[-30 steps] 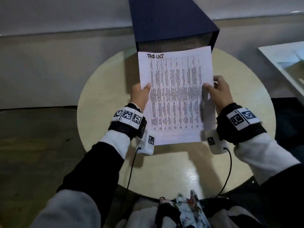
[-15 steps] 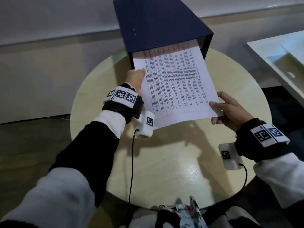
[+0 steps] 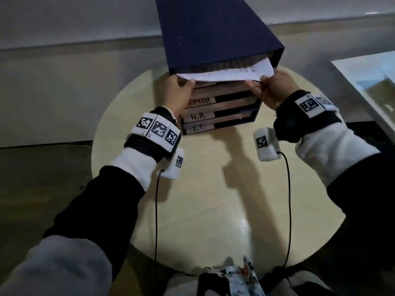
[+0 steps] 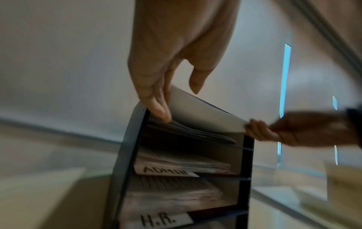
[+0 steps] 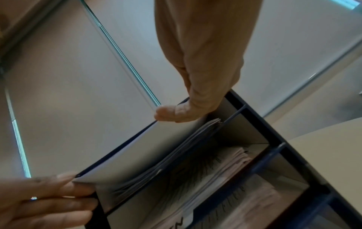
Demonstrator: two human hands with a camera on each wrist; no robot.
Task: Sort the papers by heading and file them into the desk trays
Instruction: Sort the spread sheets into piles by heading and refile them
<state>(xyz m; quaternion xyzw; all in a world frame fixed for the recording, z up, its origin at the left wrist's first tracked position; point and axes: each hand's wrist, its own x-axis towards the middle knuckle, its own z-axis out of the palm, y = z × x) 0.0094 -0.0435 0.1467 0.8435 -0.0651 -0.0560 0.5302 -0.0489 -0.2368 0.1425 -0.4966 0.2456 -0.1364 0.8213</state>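
Sheet [image 3: 224, 73] half inside the top slot of the navy tray unit [image 3: 215, 33] on the table [image 3: 213, 189]; my left hand [image 3: 178, 92] and right hand [image 3: 275, 88] pinch its near corners above the ADMIN label [image 3: 201, 100].

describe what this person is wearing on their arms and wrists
Both arms wear black sleeves over white cuffs. Each wrist carries a black band topped with white blocks printed with black square codes, and a small white camera pod hangs beneath, trailing a thin black cable.
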